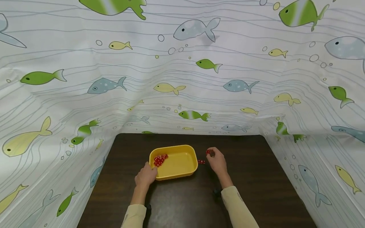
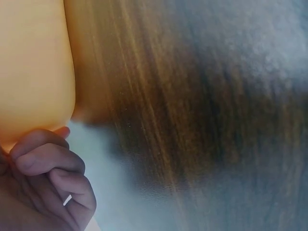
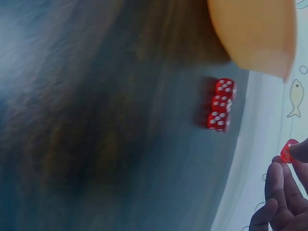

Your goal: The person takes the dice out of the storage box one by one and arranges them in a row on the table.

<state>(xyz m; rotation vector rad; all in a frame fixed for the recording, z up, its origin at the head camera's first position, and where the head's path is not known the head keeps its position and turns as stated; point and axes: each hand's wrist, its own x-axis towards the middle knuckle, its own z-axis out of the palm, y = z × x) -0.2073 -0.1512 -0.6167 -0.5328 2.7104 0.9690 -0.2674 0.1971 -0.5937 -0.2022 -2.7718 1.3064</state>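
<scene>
A yellow tray stands on the dark table, with a cluster of red dice at its left end. My left hand grips the tray's near left corner; in the left wrist view its fingers curl against the yellow wall. Just right of the tray, a short row of three red dice lies on the table, touching one another. My right hand pinches a single red die between thumb and fingers, raised above the table beyond that row.
The dark wood table runs from its far edge toward me. A white sheet printed with fish hangs behind the table and along both sides.
</scene>
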